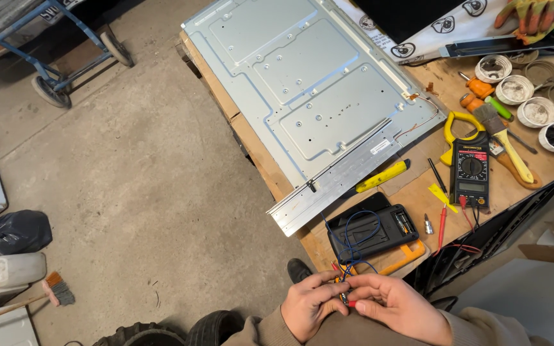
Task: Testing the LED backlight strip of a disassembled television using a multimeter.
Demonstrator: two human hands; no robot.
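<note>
Both hands meet at the bottom edge of the view, just off the near corner of the worktop (418,192). The left hand (309,307) and the right hand (395,306) are each pinched shut on a small connector (345,296) with red tips, held between them in the air, fingertips touching. From it thin blue wires (354,238) loop up to a black box-shaped device (372,230) lying on the worktop, on top of something orange.

The worktop is a bare brown board, scuffed and cluttered. Most of it is taken by a large grey metal panel (302,77), lying flat with one corner overhanging the near edge. Just beside the panel lies a yellow marker-like tool (383,176). Further right sits a black multimeter (470,172) with red and black leads trailing off the edge, a yellow clamp meter (458,131) touching its top, and a paintbrush (504,138) with a yellow handle. Near the far right edge stand several small round tubs (514,90). At the top right another person's gloved hand (533,14) rests near a patterned white sheet (444,25).

The floor (142,179) is grey concrete, stained and dusty. On it, to the left, are a blue trolley (52,64), a black bag (17,230), a white canister (8,272) and a small brush (59,289).
</note>
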